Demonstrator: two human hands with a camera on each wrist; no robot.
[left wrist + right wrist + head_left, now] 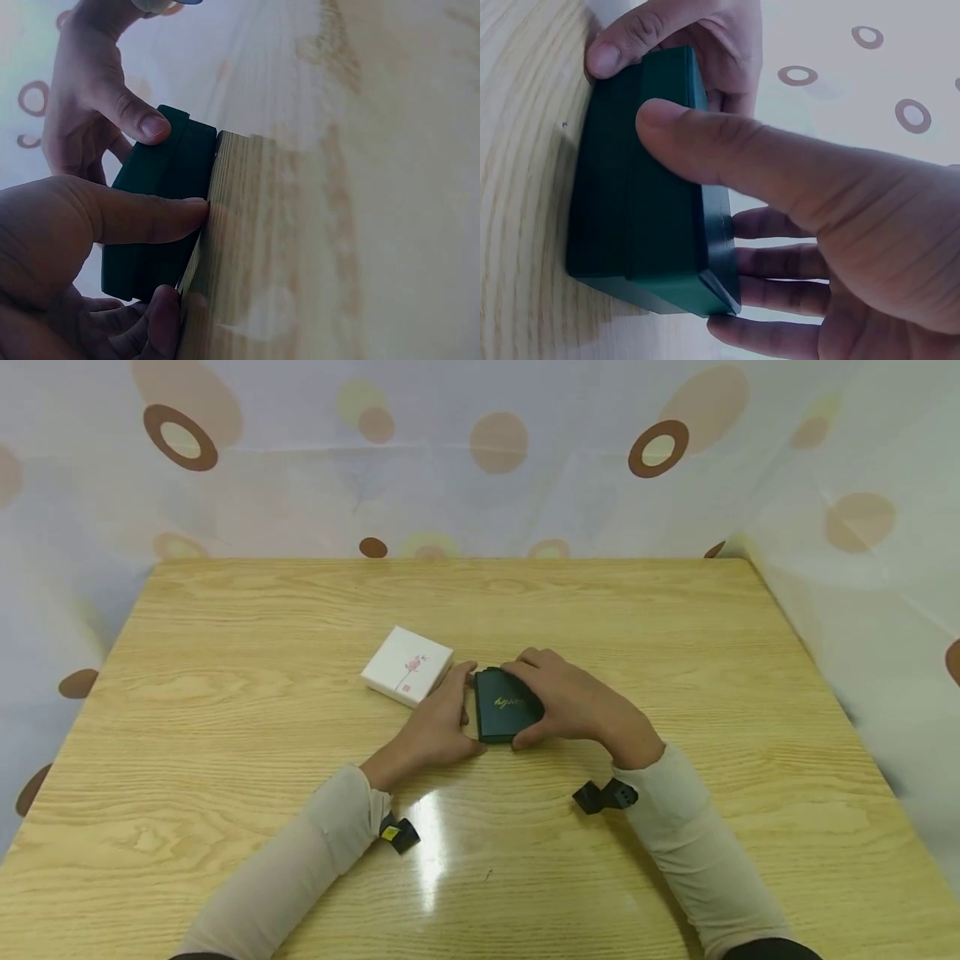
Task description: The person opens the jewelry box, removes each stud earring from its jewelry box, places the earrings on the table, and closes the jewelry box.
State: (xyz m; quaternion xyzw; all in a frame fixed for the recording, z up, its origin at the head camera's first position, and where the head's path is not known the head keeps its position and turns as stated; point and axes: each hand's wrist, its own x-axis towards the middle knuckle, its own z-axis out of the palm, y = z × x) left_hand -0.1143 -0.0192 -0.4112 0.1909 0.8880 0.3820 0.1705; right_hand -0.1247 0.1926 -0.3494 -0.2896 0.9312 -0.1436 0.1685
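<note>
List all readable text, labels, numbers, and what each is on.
Nothing legible for certain.
Green box: gold script on top, too small and blurred to read.
White box: small reddish seal mark on top, too small to read.

Table (pixel 675 635): one, top of pale yellowish wood grain. Backdrop (pixel 585 510), beyond the table's far edge: one, whitish, printed with brown, tan and yellow spots (pixel 498 442) and rings (pixel 635 452); perhaps cloth, the weave being indistinct. Side coverings (pixel 900 610), left and right of the table: similarly patterned. Light: one glossy streak (pixel 430 852) on the table's near half.
</note>
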